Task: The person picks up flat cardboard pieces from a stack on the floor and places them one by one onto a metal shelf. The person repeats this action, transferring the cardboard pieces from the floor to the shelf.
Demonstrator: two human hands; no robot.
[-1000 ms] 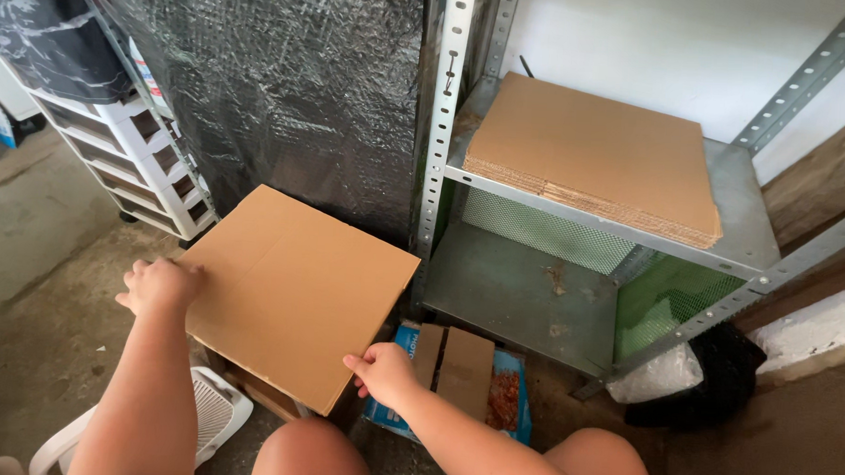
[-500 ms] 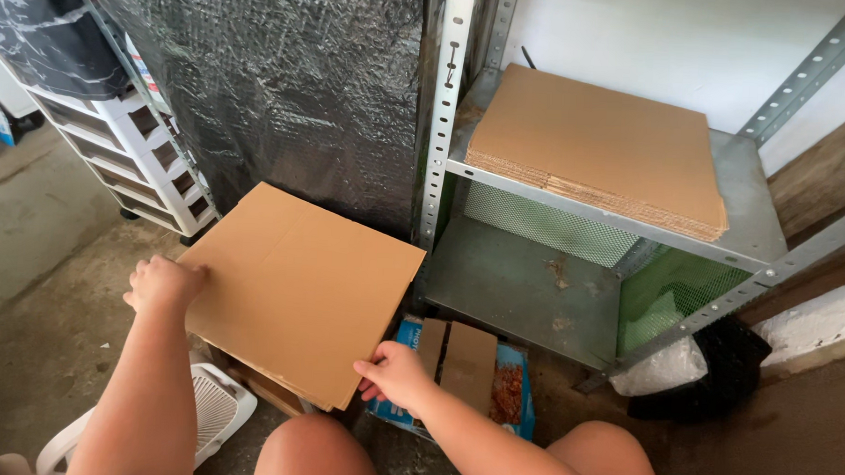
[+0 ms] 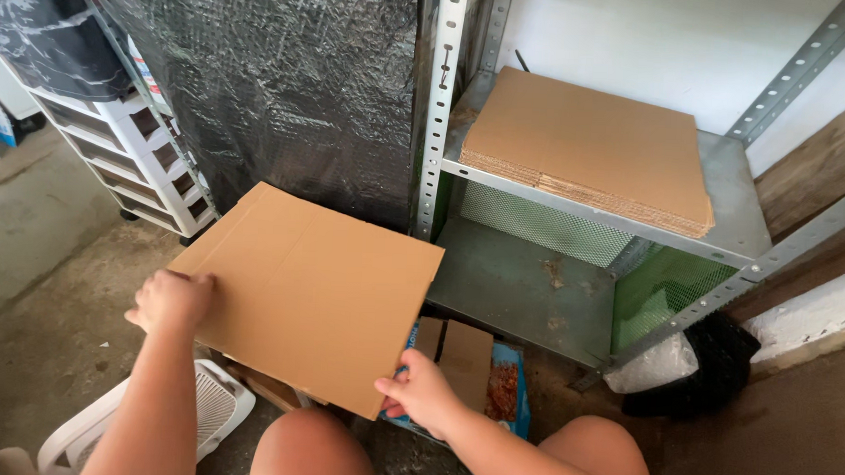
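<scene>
A flat brown cardboard sheet (image 3: 313, 290) is held level above the floor, in front of a grey metal shelf unit (image 3: 587, 224). My left hand (image 3: 170, 299) grips its near left corner, knuckles up. My right hand (image 3: 424, 392) pinches the sheet's near right corner from below. A stack of similar flattened cardboard sheets (image 3: 594, 150) lies on the upper shelf, to the right of and beyond the held sheet. Under the held sheet a blue printed carton (image 3: 492, 380) with open brown flaps lies on the floor.
A black foil-wrapped bulk (image 3: 287, 83) stands behind the sheet. A white plastic drawer rack (image 3: 130, 157) is at the left. A white slatted plastic piece (image 3: 206, 408) lies by my left arm. Green mesh lines the lower shelf's back. A black bag (image 3: 708, 365) sits at the shelf's right foot.
My right hand has slid along the sheet's near edge toward its right corner. The sheet has shifted slightly toward the shelf. My left hand keeps its grip.
</scene>
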